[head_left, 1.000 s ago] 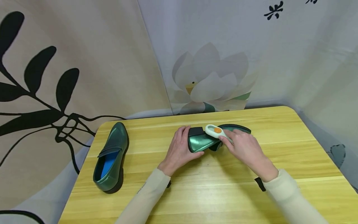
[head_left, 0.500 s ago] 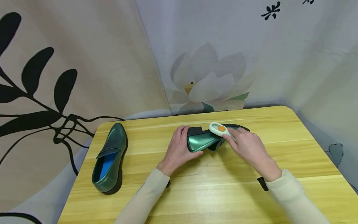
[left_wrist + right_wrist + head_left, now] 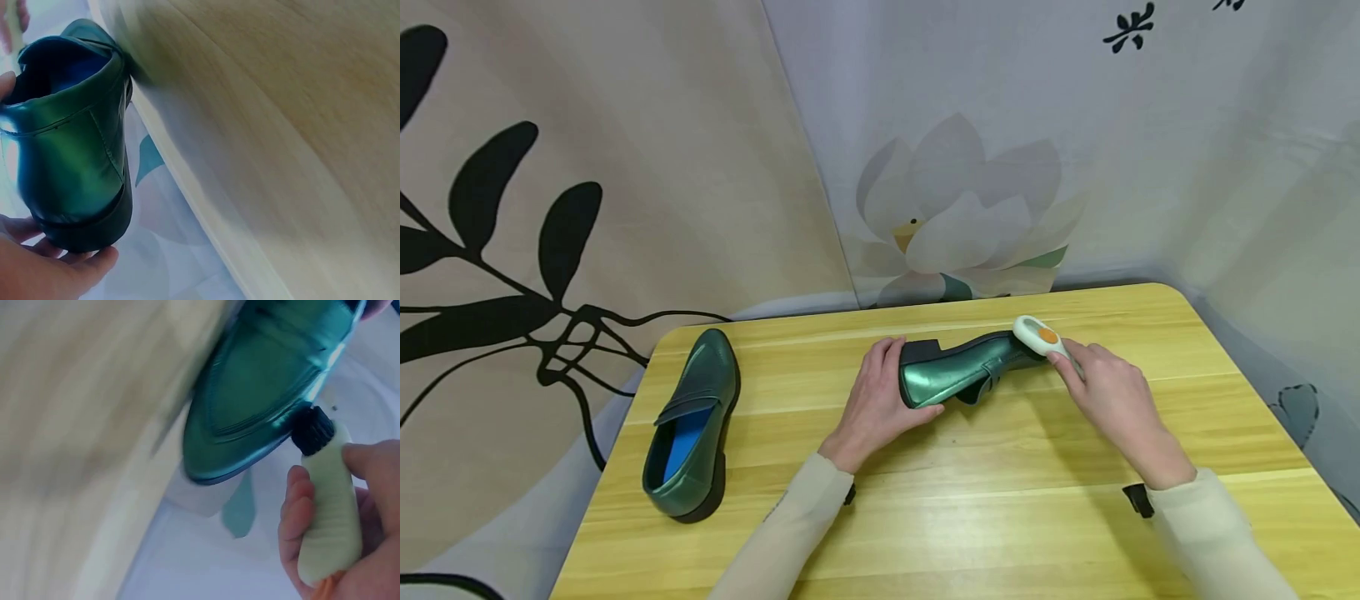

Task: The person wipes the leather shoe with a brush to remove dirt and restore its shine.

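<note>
Left hand [image 3: 876, 408] grips the green loafer [image 3: 955, 371] by the heel, tipped over, probably to steady it while the right hand [image 3: 1112, 396] holds a white-handled brush [image 3: 1032, 333] near its toe.

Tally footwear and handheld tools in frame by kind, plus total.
Glossy metallic-green loafers with black soles: 2 (free loafer at the table's left; held loafer in the left hand)
White rounded handheld tool with orange oval and black head: 1 (in the right hand)
Total: 3
</note>
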The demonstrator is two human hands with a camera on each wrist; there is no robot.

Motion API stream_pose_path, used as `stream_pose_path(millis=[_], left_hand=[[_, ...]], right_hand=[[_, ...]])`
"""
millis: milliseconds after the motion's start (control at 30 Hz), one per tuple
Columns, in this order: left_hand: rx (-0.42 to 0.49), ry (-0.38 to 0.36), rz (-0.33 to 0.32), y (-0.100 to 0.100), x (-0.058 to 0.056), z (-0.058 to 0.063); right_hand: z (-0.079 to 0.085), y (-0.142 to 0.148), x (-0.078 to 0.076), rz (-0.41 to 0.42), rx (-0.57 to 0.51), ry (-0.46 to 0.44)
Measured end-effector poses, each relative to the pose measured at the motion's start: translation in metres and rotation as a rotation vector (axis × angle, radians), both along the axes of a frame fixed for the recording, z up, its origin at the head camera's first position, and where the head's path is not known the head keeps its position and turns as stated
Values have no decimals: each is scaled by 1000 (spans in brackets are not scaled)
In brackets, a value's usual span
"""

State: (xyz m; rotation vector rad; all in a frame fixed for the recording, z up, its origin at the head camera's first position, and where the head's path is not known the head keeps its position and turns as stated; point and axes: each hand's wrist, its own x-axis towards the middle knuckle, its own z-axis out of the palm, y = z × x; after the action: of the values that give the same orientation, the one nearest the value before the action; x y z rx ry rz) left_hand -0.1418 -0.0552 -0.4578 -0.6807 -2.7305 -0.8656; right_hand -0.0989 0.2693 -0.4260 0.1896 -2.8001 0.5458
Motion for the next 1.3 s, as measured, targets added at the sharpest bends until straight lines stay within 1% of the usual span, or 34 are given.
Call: stream_pose_path(millis=[100, 200, 367, 467, 533, 633, 767, 867, 967, 1133, 1200, 1300], left_hand=[[26, -27, 9, 1, 1, 0], [59, -52, 29, 2, 1, -1], [102, -78, 60, 6, 2, 0], [110, -97, 70, 9, 3, 0], [116, -115, 72, 9, 3, 0], [126, -151, 83, 8, 4, -1], [144, -175, 101, 4, 4, -3], [157, -178, 106, 3, 4, -4], [158, -179, 111, 3, 4, -4], [153, -172, 108, 3, 5, -4], [152, -175, 107, 2, 5, -5], [154, -180, 114, 0, 4, -6]], right_hand=[[-7, 9, 1, -25, -39, 1], [-11, 10, 0, -19, -83, 11], [-11, -9, -4, 48, -128, 21], [-9, -19, -4, 60, -132, 21], [-8, -18, -3, 42, -122, 18], [-11, -7, -2, -16, -113, -8], [-17, 13, -1, -99, -125, -75], [-20, 21, 0, -139, -137, -113], [-19, 18, -2, -138, -152, -136], [-16, 5, -6, -75, -161, -125], [-17, 5, -6, -80, -154, -114], [-18, 11, -4, -122, -151, -124]])
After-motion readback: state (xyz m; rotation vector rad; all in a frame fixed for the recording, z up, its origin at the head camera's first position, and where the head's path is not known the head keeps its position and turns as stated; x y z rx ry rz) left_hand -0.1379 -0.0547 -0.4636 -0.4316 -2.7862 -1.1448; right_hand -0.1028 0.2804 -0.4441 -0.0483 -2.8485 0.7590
